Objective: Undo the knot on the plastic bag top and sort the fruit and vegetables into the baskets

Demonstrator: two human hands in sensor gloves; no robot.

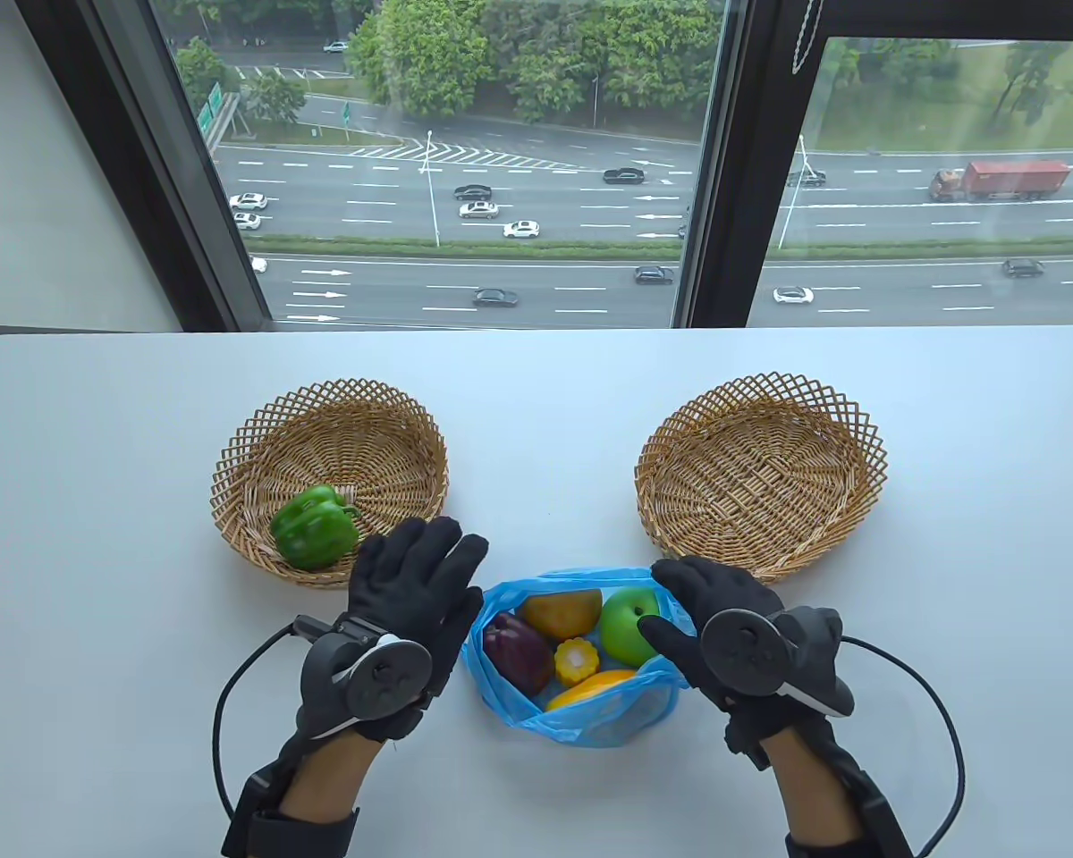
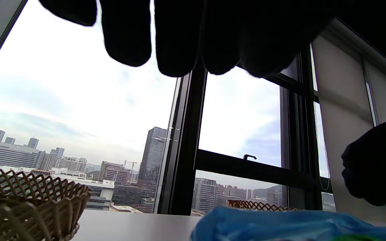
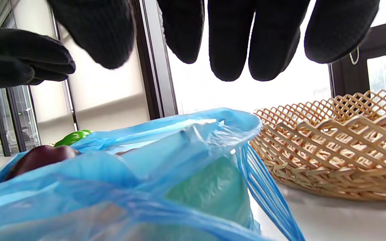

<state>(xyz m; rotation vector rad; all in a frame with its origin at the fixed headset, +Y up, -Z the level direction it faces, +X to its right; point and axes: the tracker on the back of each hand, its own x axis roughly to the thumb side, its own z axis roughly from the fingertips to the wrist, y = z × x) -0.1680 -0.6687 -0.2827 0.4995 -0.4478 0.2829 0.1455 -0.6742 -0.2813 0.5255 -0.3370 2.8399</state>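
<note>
The blue plastic bag [image 1: 608, 719] lies open at the front centre, its knot undone. Inside it are a green apple [image 1: 624, 626], a purple vegetable [image 1: 517, 651], a corn piece [image 1: 578, 661], a brownish-yellow fruit [image 1: 561, 611] and a yellow item [image 1: 590, 686]. My left hand [image 1: 425, 572] is open with straight fingers just left of the bag. My right hand [image 1: 693, 594] hovers over the bag's right rim above the apple, its fingers [image 3: 230, 40] hanging free of the bag [image 3: 146, 167]. A green pepper [image 1: 315, 527] sits in the left basket [image 1: 340, 393]. The right basket [image 1: 769, 384] holds nothing.
The window and its dark frame [image 1: 733, 161] stand behind the table's far edge. Cables [image 1: 223, 706] loop from both wrists over the white table [image 1: 98, 447]. In the left wrist view, the left basket [image 2: 28, 204] is close at lower left.
</note>
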